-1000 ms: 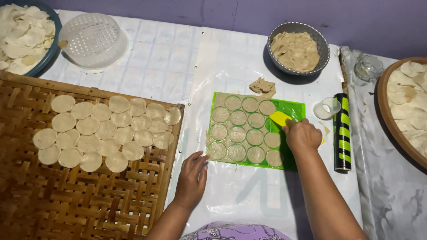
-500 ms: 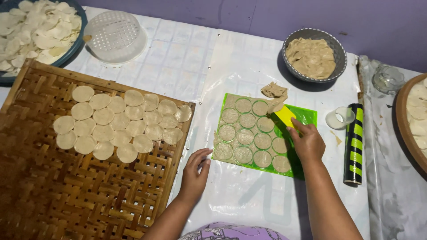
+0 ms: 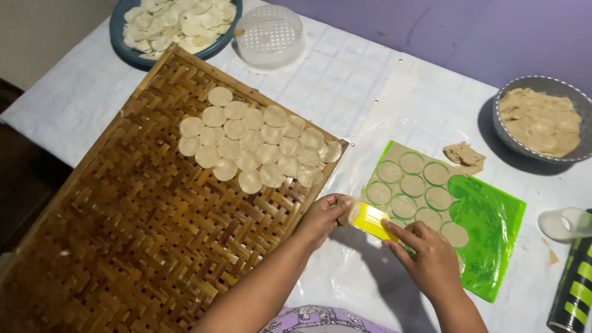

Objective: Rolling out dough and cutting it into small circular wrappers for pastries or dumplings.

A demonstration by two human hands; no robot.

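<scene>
Head view: my left hand [image 3: 325,216] pinches a dough round [image 3: 351,213] at 6 o'clock, off the yellow scraper [image 3: 376,222] gripped by my right hand [image 3: 430,259]. Woven tray [image 3: 123,234] at 9 carries rounds. Grey bowl [image 3: 501,132] at 2 holds dough; blue bowl [image 3: 132,57] at 11 holds pale discs.

Woven tray [image 3: 123,246]: near half bare, dough discs [image 3: 253,145] crowd its far part. Desk [image 3: 370,92] open between strainer lid [image 3: 269,36] and grey bowl [image 3: 542,120]. Green mat [image 3: 493,228] has its right side uncovered. Striped roller [image 3: 573,290] and white cup [image 3: 564,223] block the right edge.
</scene>
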